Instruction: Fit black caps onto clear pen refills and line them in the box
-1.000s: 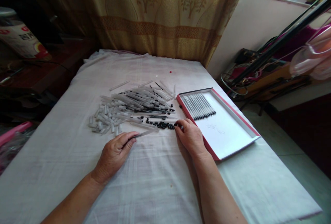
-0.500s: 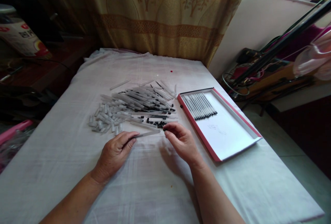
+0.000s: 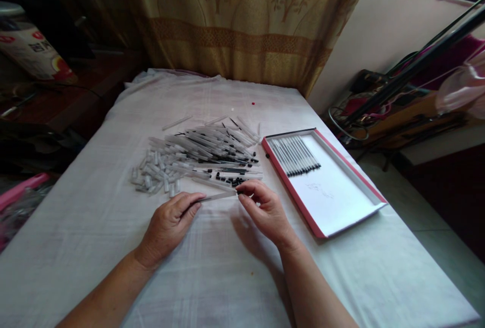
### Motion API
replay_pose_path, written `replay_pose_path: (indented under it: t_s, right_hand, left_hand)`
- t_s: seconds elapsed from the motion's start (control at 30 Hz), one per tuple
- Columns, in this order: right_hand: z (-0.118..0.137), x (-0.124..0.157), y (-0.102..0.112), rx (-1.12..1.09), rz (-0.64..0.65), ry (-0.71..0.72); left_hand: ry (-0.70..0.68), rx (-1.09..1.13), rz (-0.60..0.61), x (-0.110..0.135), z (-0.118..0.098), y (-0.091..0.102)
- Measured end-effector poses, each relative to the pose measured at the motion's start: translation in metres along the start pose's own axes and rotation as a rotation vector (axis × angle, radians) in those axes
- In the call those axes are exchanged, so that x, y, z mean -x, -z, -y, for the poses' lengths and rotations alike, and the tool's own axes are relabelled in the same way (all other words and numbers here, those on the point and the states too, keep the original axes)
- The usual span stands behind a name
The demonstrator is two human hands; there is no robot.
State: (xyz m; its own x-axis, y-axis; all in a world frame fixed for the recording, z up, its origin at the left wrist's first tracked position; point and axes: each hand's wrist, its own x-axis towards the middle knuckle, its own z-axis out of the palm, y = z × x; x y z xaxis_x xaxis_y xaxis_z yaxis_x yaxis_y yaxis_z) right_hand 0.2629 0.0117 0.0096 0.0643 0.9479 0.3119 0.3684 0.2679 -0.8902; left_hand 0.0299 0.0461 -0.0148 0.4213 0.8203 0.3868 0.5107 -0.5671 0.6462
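My left hand (image 3: 169,224) pinches a clear pen barrel (image 3: 220,196) between thumb and forefinger, its far end pointing right. At that end, my right hand (image 3: 265,212) is closed on a small black pen plug (image 3: 238,192), which meets the barrel's tip. Just beyond the hands lies a pile of clear pen barrels (image 3: 208,142), some with dark refills among them. Loose black plugs (image 3: 227,180) are scattered at the pile's near right side. Clear pen caps (image 3: 153,171) form a heap on the left.
A red-edged shallow box (image 3: 299,194) stands right of my right hand, with a row of assembled pens (image 3: 293,156) inside. A white cloth (image 3: 94,201) covers the table. Behind it hangs a gold curtain (image 3: 242,19). A labelled jar (image 3: 34,47) stands at the far left.
My right hand has moved slightly left, bringing the black plug against the end of the barrel. My left hand keeps its hold.
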Motion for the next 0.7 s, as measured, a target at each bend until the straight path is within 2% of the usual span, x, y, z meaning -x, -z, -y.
replay_pose_path:
  t_s: [0.17, 0.37, 0.7]
  right_hand:
    - [-0.001, -0.001, 0.001, -0.008, 0.000, 0.013]
    - [-0.005, 0.000, -0.002, -0.027, -0.046, -0.056]
    - [-0.014, 0.002, -0.001, -0.090, -0.041, -0.149]
  left_hand:
    - [0.008, -0.001, 0.001, 0.000, -0.001, 0.000]
    - [-0.003, 0.001, -0.002, 0.000, 0.001, 0.000]
    - [0.010, 0.002, -0.001, 0.001, 0.002, 0.000]
